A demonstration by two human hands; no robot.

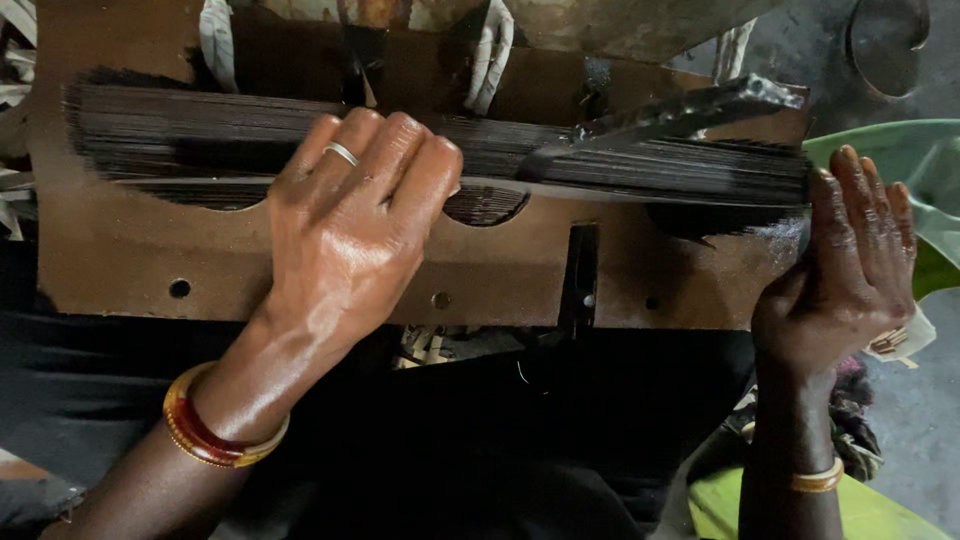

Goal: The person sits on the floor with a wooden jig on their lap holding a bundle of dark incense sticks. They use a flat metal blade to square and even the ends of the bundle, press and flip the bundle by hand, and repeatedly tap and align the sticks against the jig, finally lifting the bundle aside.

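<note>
A long bundle of thin black sticks (180, 135) lies across a brown wooden board (150, 260). My left hand (350, 220), with a ring and red-gold bangles, is closed over the middle of the bundle and presses it down. At the bundle's right end my right hand (850, 270) stands flat with its palm against the stick tips, fingers together. A dark metal bar (690, 110) lies slanted over the sticks near the right end.
The board has round holes, two curved cut-outs and a dark metal bracket (582, 280). White cloth straps (492, 50) hang at the top. A green plastic object (900, 150) sits at the right, and more green plastic (870, 510) shows below. Dark cloth covers my lap.
</note>
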